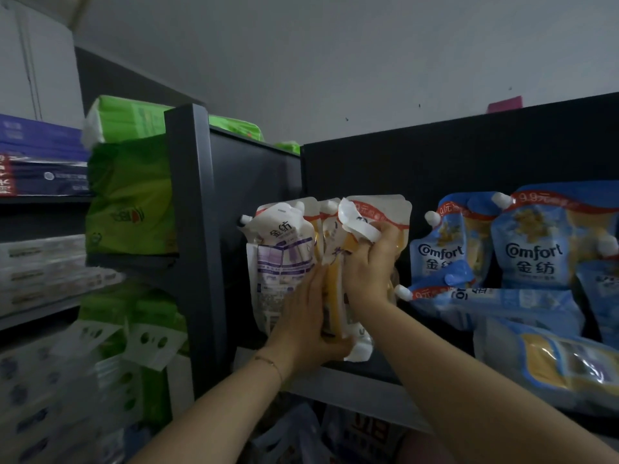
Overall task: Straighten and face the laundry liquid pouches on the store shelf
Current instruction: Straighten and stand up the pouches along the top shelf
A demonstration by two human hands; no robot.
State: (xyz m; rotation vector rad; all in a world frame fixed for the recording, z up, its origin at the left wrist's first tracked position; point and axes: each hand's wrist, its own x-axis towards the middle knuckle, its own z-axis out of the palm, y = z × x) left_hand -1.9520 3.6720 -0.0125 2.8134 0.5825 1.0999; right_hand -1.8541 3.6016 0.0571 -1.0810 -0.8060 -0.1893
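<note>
Both hands clasp upright white pouches on the shelf: left hand low, right hand high; blue pouches slump at 3 o'clock.

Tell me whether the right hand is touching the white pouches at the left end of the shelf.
Touching. The head view shows the right hand gripping the top of the white pouches, fingers curled over a folded pouch top, with no gap.

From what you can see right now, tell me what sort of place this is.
Most likely a shop aisle. Dark metal shelving holds many identical blue Comfort pouches with price banners, green tissue packs fill the next bay, and both hands, left hand and right hand, grip white pouches.
</note>
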